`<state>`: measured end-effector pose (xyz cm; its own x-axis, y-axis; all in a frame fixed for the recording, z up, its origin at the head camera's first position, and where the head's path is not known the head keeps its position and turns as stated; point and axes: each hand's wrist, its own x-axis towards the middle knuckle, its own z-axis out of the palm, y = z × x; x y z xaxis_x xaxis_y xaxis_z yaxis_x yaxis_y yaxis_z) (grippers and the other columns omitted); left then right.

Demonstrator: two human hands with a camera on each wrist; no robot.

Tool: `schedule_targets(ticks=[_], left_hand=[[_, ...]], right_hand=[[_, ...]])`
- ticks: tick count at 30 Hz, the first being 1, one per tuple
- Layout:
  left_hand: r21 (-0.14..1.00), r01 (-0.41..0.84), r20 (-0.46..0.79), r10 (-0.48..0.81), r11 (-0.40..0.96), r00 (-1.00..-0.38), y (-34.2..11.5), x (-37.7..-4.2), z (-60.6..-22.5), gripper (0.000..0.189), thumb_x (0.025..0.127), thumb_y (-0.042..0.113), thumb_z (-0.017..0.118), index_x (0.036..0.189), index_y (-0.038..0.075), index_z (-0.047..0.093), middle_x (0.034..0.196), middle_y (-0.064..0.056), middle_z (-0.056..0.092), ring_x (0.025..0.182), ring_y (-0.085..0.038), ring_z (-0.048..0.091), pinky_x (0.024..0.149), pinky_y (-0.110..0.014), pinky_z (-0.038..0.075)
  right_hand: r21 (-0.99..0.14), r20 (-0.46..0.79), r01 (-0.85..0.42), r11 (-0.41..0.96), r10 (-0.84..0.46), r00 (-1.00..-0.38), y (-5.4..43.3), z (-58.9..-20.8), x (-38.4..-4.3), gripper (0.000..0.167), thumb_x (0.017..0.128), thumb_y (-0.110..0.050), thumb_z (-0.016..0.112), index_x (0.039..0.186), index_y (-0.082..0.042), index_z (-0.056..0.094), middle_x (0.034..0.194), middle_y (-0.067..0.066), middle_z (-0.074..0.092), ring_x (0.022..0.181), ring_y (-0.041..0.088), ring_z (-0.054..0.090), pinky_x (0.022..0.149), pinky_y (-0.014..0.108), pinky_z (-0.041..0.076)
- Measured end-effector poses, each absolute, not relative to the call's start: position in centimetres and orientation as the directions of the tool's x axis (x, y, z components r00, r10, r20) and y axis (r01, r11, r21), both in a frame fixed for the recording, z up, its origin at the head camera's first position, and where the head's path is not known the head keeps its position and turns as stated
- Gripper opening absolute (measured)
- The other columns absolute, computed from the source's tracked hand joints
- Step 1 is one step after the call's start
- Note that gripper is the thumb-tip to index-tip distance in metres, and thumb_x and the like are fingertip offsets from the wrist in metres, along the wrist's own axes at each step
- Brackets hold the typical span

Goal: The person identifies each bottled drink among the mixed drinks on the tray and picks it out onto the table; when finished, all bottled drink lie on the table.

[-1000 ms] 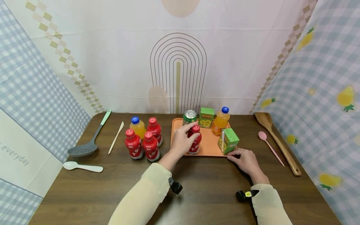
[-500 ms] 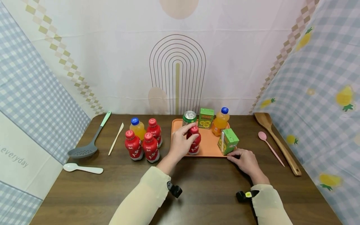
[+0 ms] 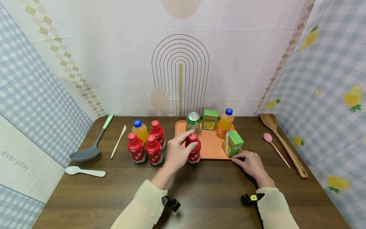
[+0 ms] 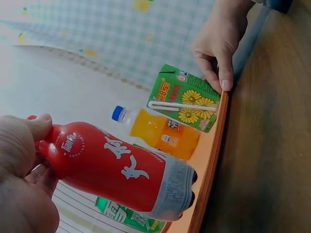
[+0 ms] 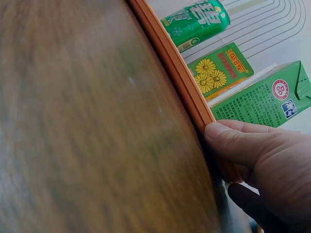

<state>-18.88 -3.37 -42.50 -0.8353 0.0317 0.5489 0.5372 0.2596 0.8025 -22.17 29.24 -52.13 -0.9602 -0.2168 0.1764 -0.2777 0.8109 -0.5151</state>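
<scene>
By its neck, my left hand (image 3: 178, 152) holds a red bottle (image 3: 194, 152) with a grey base, over the front edge of the orange tray (image 3: 211, 148). The left wrist view shows thumb and fingers round the neck of the red bottle (image 4: 109, 167). My right hand (image 3: 251, 163) pinches the tray's front right corner; thumb and rim (image 5: 189, 92) meet in the right wrist view. On the tray stand a green can (image 3: 193, 120), two green drink cartons, one at the back (image 3: 210, 120) and one at the front right (image 3: 232, 143), and an orange drink bottle (image 3: 225, 124).
Left of the tray stand several red bottles (image 3: 154, 151) and a blue-capped yellow drink bottle (image 3: 140, 129). Further left lie a knife (image 3: 118, 142), slotted turner (image 3: 85, 154) and white spoon (image 3: 85, 171). A pink spoon (image 3: 275, 149) and wooden spatula (image 3: 284, 146) lie right.
My left hand has moved the red bottle slightly left and toward me, from over the tray to its front edge. The right hand stays at the tray corner.
</scene>
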Motion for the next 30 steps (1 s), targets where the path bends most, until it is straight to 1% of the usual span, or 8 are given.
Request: schedule_targets(ticks=[6,10,13,15,19,25,28,30], left_hand=[[0.807,0.535,0.535,0.074,0.252,-0.842,-4.6,-16.9,-42.7,0.041,0.081,0.013,0.078,0.121,0.016,0.068,0.120,0.000,0.066,0.109,-0.011,0.062,0.092,-0.030,0.050],[0.812,0.526,0.518,0.102,0.253,-0.849,-5.8,-15.8,-43.0,0.040,0.081,0.013,0.079,0.119,0.016,0.069,0.117,0.002,0.067,0.104,-0.011,0.064,0.084,-0.032,0.054],[0.824,0.504,0.487,0.133,0.258,-0.863,-6.8,-15.1,-43.2,0.039,0.080,0.014,0.079,0.118,0.018,0.070,0.116,0.004,0.068,0.101,-0.009,0.064,0.080,-0.031,0.055],[0.831,0.498,0.472,0.160,0.247,-0.867,-7.4,-14.7,-43.2,0.039,0.081,0.014,0.079,0.119,0.019,0.069,0.117,0.005,0.067,0.103,-0.009,0.063,0.083,-0.031,0.055],[0.837,0.497,0.461,0.195,0.230,-0.866,-8.6,-14.1,-43.3,0.040,0.081,0.011,0.078,0.119,0.019,0.069,0.117,0.004,0.067,0.105,-0.011,0.063,0.088,-0.034,0.053],[0.814,0.524,0.485,0.203,0.250,-0.851,-10.3,-12.3,-41.5,0.039,0.077,-0.001,0.078,0.114,0.004,0.069,0.110,-0.008,0.069,0.100,-0.016,0.065,0.084,-0.040,0.054],[0.806,0.539,0.501,0.202,0.245,-0.841,-11.5,-11.5,-40.9,0.039,0.075,-0.005,0.078,0.113,-0.001,0.069,0.109,-0.016,0.069,0.099,-0.014,0.065,0.082,-0.036,0.055],[0.805,0.540,0.503,0.197,0.246,-0.841,-12.5,-11.3,-40.8,0.039,0.074,-0.007,0.078,0.112,-0.002,0.068,0.109,-0.017,0.069,0.098,-0.012,0.065,0.080,-0.031,0.056]], right_hand=[[-0.518,0.187,-0.283,0.807,-0.216,-0.958,29.2,-52.0,-22.1,0.006,0.082,-0.027,0.077,0.086,-0.023,0.078,0.095,0.001,0.072,0.091,0.023,0.066,0.082,0.050,0.050],[-0.513,0.187,-0.284,0.810,-0.217,-0.958,29.2,-52.0,-22.1,0.006,0.082,-0.028,0.077,0.086,-0.023,0.078,0.094,0.001,0.072,0.090,0.023,0.066,0.082,0.050,0.051],[-0.512,0.188,-0.284,0.810,-0.217,-0.958,29.2,-52.0,-22.1,0.006,0.082,-0.027,0.077,0.086,-0.023,0.078,0.094,0.000,0.072,0.091,0.023,0.066,0.082,0.050,0.050],[-0.513,0.189,-0.286,0.809,-0.218,-0.957,29.2,-52.0,-22.1,0.006,0.082,-0.027,0.077,0.086,-0.023,0.078,0.094,0.000,0.072,0.091,0.023,0.066,0.082,0.050,0.050],[-0.512,0.185,-0.283,0.811,-0.218,-0.958,29.2,-52.0,-22.1,0.006,0.082,-0.028,0.077,0.086,-0.023,0.078,0.094,0.000,0.072,0.091,0.022,0.066,0.082,0.050,0.050],[-0.507,0.202,-0.291,0.812,-0.216,-0.955,29.3,-52.1,-22.1,0.005,0.082,-0.028,0.078,0.085,-0.024,0.079,0.093,-0.001,0.072,0.090,0.022,0.067,0.081,0.050,0.051],[-0.502,0.216,-0.300,0.811,-0.218,-0.952,29.2,-52.2,-22.1,0.005,0.082,-0.028,0.078,0.085,-0.024,0.079,0.093,0.000,0.072,0.090,0.023,0.067,0.081,0.050,0.051],[-0.500,0.219,-0.299,0.813,-0.215,-0.952,29.1,-52.1,-22.2,0.006,0.081,-0.028,0.078,0.085,-0.024,0.079,0.094,0.000,0.072,0.090,0.023,0.067,0.081,0.050,0.051]])
